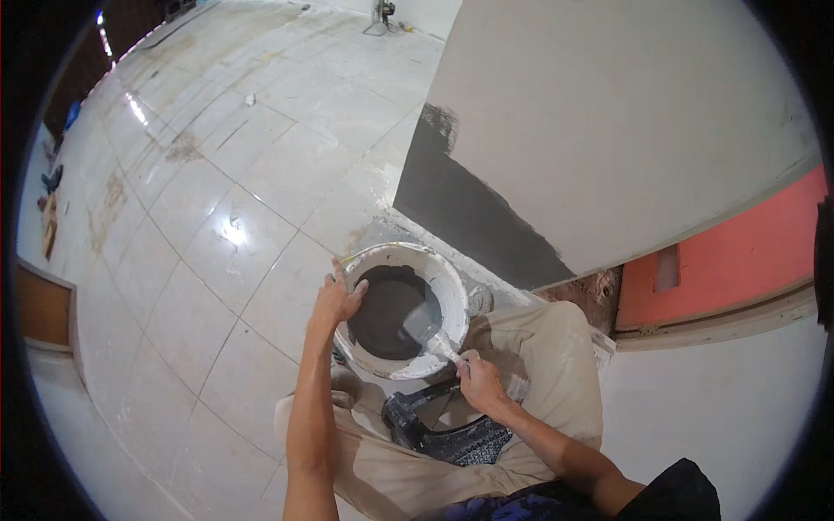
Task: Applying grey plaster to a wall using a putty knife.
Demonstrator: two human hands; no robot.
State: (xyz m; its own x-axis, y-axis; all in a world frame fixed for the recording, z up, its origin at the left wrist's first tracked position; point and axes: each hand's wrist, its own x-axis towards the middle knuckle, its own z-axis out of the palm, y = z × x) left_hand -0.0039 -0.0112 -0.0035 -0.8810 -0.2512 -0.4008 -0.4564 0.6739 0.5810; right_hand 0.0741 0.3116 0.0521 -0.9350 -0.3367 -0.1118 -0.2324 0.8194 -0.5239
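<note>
Left hand [337,300]: closed over the near-left rim of the bucket [452,282], fingers hooked inside.
Right hand [479,382]: gripped shut around the handle of a trowel [427,330].
Trowel: blade dipped into dark grey paste [387,317].
Bucket: white, tilted, resting at the person's knee [539,347] on the tiled floor [217,226].
Wall [608,130]: a dark grey patch [469,208] at its base.

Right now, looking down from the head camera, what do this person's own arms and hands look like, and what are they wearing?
Both forearms are bare, with no sleeves, gloves, watch or bands visible. The left hand and right hand are ungloved too; the fingers show no rings that I can make out. Lower down, the person wears beige trousers, smeared with dark patches, and a dark garment shows at the bottom edge.
</note>
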